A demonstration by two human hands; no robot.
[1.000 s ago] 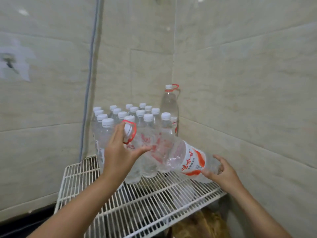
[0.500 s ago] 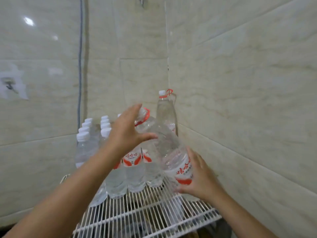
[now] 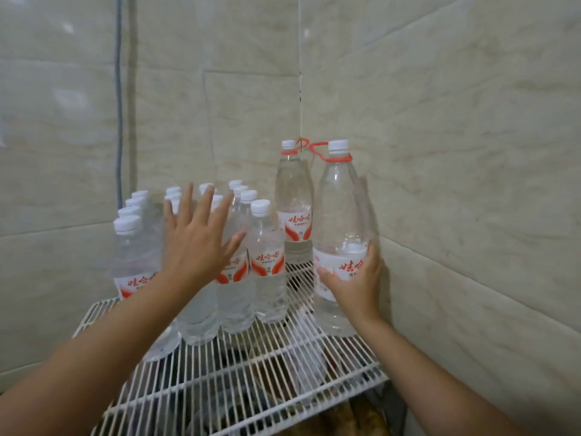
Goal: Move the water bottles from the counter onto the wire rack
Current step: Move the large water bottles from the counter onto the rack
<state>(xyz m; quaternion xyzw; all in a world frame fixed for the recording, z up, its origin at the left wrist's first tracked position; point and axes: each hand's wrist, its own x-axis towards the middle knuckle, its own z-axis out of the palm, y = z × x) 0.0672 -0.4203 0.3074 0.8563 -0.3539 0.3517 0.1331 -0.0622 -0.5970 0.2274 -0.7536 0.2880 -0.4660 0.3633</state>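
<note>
A tall clear water bottle (image 3: 339, 215) with a white cap and a red carry loop stands upright on the white wire rack (image 3: 251, 382), near the right wall. My right hand (image 3: 355, 284) is wrapped around its lower part, at the red and white label. A second tall bottle (image 3: 294, 202) stands just behind it in the corner. Several small white-capped bottles (image 3: 267, 265) stand in rows on the left half of the rack. My left hand (image 3: 196, 240) hovers in front of them with fingers spread, holding nothing.
Tiled walls meet in a corner behind the rack. A grey cable (image 3: 119, 99) runs down the left wall. Brown items (image 3: 349, 420) show through the wires below. The front part of the rack holds no bottles.
The tall bottle went from tilted on its side to upright on the rack by the right wall. My left hand let go of its neck and opened in front of the small bottles.
</note>
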